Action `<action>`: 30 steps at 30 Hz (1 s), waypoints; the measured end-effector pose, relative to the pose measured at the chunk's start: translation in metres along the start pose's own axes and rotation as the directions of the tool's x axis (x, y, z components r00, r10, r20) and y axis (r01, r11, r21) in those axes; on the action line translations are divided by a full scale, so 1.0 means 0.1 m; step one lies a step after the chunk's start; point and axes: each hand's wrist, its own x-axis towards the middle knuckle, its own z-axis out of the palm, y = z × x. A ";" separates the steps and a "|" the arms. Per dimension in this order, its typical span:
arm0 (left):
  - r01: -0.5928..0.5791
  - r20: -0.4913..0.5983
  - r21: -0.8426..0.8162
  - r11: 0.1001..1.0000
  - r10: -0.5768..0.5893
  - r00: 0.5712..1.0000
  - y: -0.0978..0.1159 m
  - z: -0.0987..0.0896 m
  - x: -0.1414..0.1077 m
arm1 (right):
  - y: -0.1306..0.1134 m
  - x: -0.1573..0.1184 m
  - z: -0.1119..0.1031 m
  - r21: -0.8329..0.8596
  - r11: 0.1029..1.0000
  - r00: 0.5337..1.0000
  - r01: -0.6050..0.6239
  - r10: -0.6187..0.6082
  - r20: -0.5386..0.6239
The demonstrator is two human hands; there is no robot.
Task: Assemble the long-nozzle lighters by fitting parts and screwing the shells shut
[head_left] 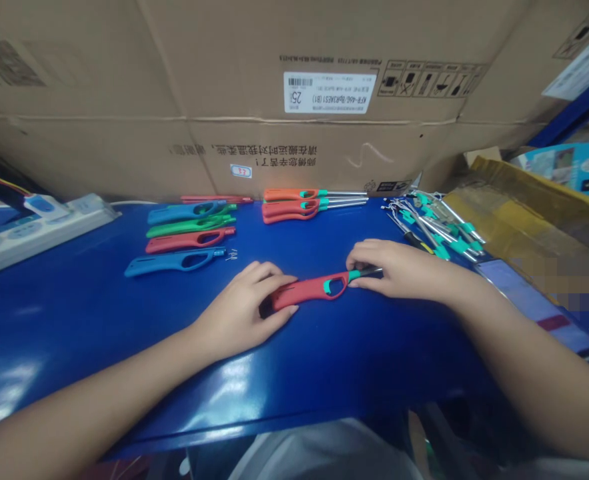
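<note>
A red long-necked lighter (pixel 307 291) with a green trigger lies between my hands, low over the blue table. My left hand (pixel 251 303) grips the rear end of its handle between thumb and fingers. At the other end, the fingers of my right hand (pixel 391 270) pinch the metal tube just past the green collar. Part of the tube is hidden under that hand. Behind it lie several loose metal tubes with green parts (pixel 437 227) and white wires, along with a black and yellow screwdriver (pixel 418 243).
Lighter bodies without tubes, such as a blue one (pixel 174 262), lie in a column at left. Lighters with tubes (pixel 291 210) are stacked at the back. A power strip (pixel 44 230), a phone (pixel 539 307) and a large cardboard box (pixel 224 80) surround the table (pixel 354 360).
</note>
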 end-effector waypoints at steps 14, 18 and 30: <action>-0.018 -0.013 -0.090 0.996 0.017 1.000 0.02 0.01 -0.03 | 0.73 -0.30 -0.29 -0.375 0.602 0.640 -0.705 0.768 0.029; -0.036 -0.021 -0.089 0.995 0.034 0.999 0.03 0.00 -0.07 | 0.65 -0.20 -0.32 -0.403 0.593 0.637 -0.697 0.770 0.032; -0.079 0.006 -0.168 0.983 0.081 0.997 0.01 0.03 -0.09 | 0.22 0.02 -0.28 -0.163 0.886 0.888 -0.434 0.390 -0.245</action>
